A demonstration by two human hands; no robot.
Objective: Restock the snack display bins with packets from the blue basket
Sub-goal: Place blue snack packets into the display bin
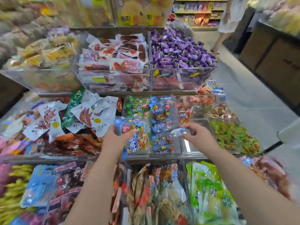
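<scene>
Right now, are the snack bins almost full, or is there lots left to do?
Partway. Done: the middle bin already holds a row of blue packets. In hand: the left hand grips a big blue packet, and the right hand pinches a small packet. Left: the clear bin right of the middle one shows bare floor. The blue basket is out of view, so I can't count what remains.

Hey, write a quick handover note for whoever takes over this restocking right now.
Left hand grips a blue snack packet just left of the stacked blue packets. Right hand pinches a clear packet edge at the right of that stack.
Done: the clear bin holds a row of blue packets.
Left: set the held packet in. Blue basket out of view, remaining stock unknown.
</scene>
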